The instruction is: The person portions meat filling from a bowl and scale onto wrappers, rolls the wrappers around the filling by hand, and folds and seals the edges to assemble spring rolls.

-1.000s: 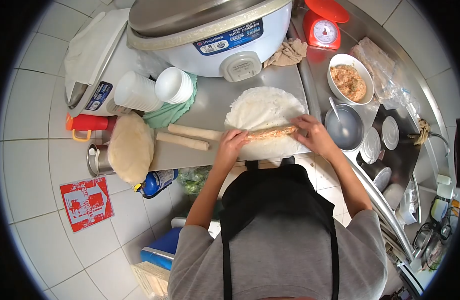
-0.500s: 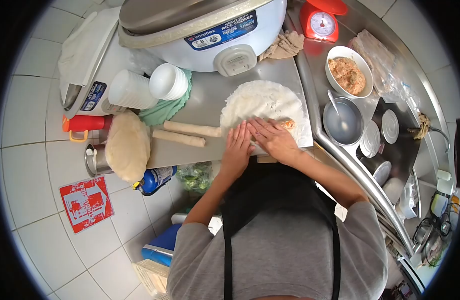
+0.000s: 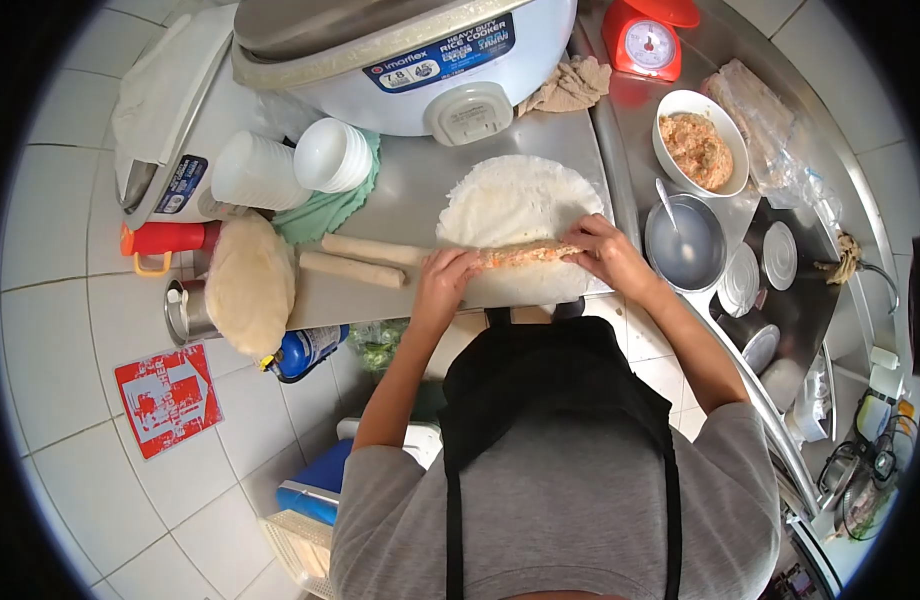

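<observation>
A round white spring roll wrapper (image 3: 515,195) lies on the steel counter. Across its near part runs a thin strip of orange minced filling (image 3: 528,256). My left hand (image 3: 445,280) is closed at the strip's left end, fingertips pinched together on the filling. At the right end my right hand (image 3: 610,252) pinches the filling too, thumb and fingers bent inward. Whether the fingers also catch the wrapper's edge is hard to see. Left of my left hand rest two rolled spring rolls, the longer one (image 3: 370,247) behind the shorter one (image 3: 350,270).
A rice cooker (image 3: 420,75) stands behind the wrapper. On the right are a bowl of minced filling (image 3: 735,130), a bowl of cloudy liquid with a spoon (image 3: 715,265) and a red scale (image 3: 648,40). Stacked white cups (image 3: 330,155) and a bagged pale mass (image 3: 248,285) stand left.
My hands, laid together over the filling before, have moved apart to its two ends. The orange filling strip now shows between them.
</observation>
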`<control>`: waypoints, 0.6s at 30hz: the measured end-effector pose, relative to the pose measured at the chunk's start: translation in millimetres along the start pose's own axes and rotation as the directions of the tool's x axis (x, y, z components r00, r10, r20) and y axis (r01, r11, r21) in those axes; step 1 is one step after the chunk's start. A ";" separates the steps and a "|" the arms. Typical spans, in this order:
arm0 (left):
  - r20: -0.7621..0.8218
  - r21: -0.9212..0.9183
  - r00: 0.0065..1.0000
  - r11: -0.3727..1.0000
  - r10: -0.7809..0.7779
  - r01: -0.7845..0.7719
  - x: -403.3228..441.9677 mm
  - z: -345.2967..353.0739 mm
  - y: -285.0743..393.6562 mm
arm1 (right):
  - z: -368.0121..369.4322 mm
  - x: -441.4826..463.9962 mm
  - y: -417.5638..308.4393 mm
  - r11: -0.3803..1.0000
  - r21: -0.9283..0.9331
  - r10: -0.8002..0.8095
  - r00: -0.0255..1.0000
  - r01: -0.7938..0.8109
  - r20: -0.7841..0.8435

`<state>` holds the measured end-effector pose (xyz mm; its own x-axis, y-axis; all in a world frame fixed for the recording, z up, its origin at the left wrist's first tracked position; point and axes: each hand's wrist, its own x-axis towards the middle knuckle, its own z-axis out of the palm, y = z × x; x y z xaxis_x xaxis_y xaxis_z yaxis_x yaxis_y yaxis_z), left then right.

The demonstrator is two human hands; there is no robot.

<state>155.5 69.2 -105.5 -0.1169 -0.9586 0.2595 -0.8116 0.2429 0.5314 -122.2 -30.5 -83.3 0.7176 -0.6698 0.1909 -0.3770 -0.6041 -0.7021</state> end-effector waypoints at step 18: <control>-0.076 0.052 0.997 0.999 -0.011 0.015 -3.8 -15.5 12.5 | -3.3 -20.6 -19.0 0.954 -0.246 -0.189 0.980 0.170 -0.057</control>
<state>154.6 78.2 -87.3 -0.0637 -0.9472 0.3144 -0.8417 0.2202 0.4930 -131.7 -6.6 -71.6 0.7416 -0.5667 0.3590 -0.3818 -0.7966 -0.4687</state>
